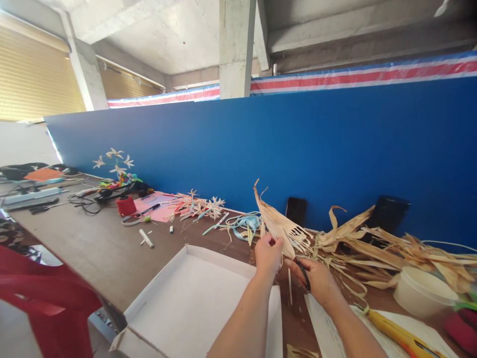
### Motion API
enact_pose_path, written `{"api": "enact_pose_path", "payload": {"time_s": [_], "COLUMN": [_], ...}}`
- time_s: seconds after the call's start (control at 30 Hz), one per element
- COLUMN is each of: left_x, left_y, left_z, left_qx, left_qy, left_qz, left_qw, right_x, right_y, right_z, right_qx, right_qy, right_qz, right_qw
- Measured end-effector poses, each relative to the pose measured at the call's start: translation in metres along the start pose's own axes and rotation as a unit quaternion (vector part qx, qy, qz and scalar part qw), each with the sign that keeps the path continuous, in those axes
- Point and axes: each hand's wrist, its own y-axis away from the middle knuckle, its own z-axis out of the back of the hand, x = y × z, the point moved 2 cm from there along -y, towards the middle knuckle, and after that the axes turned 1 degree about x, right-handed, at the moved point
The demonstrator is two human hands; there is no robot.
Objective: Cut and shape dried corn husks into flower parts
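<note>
Setting: concrete-beamed room, blue panel [194, 149] at twelve o'clock, brown table [104, 243] before it; clock directions were read from the husk piece. Left fingers: thumb and forefinger closed in a pinch on the lower part of the husk piece [276, 223], a dry, pale sheet with a curled tip at eleven and a slit fringe at four. Right fingers: wrapped around the black-handled scissors [305, 276]; the gap between the blades could not be told. Hazards, as judged: a stray stroke might have nicked the left thumb, the blade lying so near the pinch; brittle grain might have let a slit run through and shed a strip. Pose: left hand [269, 256] at seven, wrist below, knuckles outward; right hand [318, 281] at five, forearm slanting in from lower right, the two nearly meeting. Beyond: loose husks [410, 248] at three; a dark phone-like slab [297, 211] at two, leaning on the panel; a white tub [425, 293] and a yellow-handled tool [398, 330] at four; pale blue ribbon [246, 226] at nine, near; a shallow white tray [179, 308] at eight; farther at nine, a pink sheet [158, 211] and a red spool [125, 205]; at ten, a spray of pale flowers [115, 153].
</note>
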Motion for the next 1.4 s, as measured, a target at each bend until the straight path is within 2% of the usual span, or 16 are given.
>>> {"api": "enact_pose_path", "payload": {"time_s": [0.37, 0.67, 0.87, 1.13, 1.4], "left_x": [0.001, -0.003, -0.002, 0.000, -0.002], "left_y": [-0.001, 0.003, 0.003, 0.002, 0.003], "left_z": [-0.001, -0.002, -0.005, -0.006, -0.004], "left_qx": [0.002, 0.022, 0.024, 0.025, 0.022], "left_qy": [0.003, -0.012, -0.056, -0.052, -0.059], "left_qz": [0.010, 0.002, -0.014, -0.014, -0.008], "left_qw": [1.000, 1.000, 0.998, 0.998, 0.998], "right_x": [0.002, -0.017, -0.008, 0.005, -0.001], "right_y": [0.000, -0.006, -0.002, 0.002, 0.000], "right_z": [0.002, -0.003, 0.002, 0.006, 0.006], "right_qx": [-0.003, 0.004, -0.008, -0.021, -0.030], "right_qy": [0.022, -0.051, -0.038, -0.011, 0.017], "right_qz": [0.009, -0.013, -0.013, -0.026, -0.002], "right_qw": [1.000, 0.999, 0.999, 0.999, 0.999]}}
